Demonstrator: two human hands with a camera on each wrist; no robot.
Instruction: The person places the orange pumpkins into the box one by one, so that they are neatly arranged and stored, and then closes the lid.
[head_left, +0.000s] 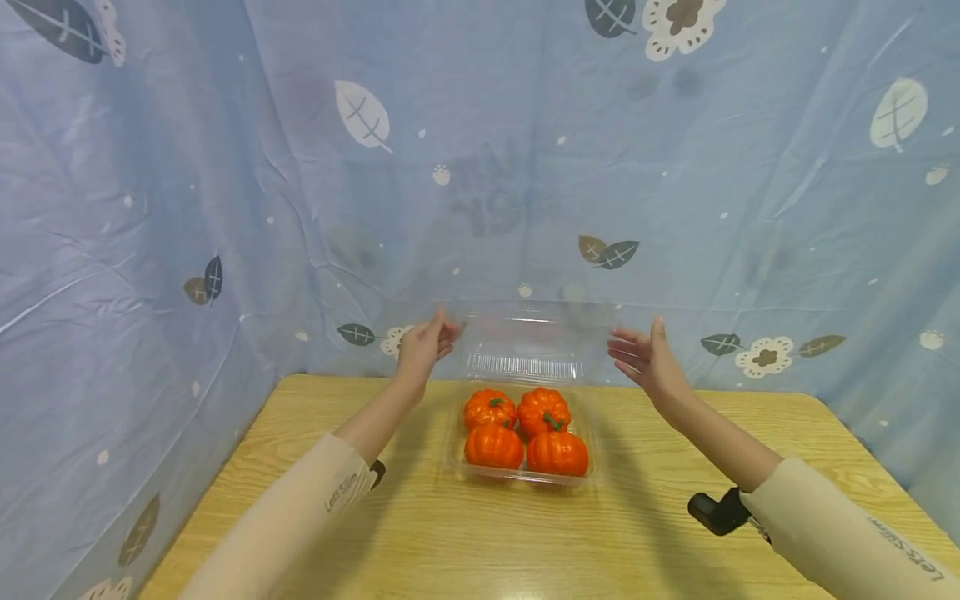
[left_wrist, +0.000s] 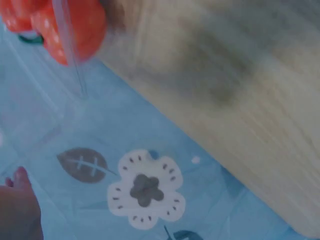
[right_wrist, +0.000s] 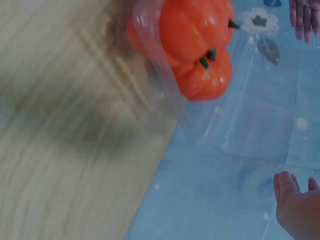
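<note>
A clear plastic clamshell box (head_left: pixel 517 477) rests on the table, its transparent lid (head_left: pixel 525 337) raised at the back. Several small orange pumpkins (head_left: pixel 557 454) with green stems fill the base. My left hand (head_left: pixel 425 348) is up beside the lid's left edge, fingers loosely extended. At the lid's right side is my right hand (head_left: pixel 652 362), its thumb up and fingers relaxed, pointing inward. Neither hand grips anything; whether fingertips touch the clear lid I cannot tell. In the right wrist view, the pumpkins (right_wrist: pixel 202 75) show beyond the box's clear side wall.
The box stands on a light wooden table (head_left: pixel 315 433), near its far edge. Behind and to the sides hangs a blue curtain (head_left: pixel 525 167) with leaf and flower prints. A black strap-like device (head_left: pixel 718 510) sits at my right wrist.
</note>
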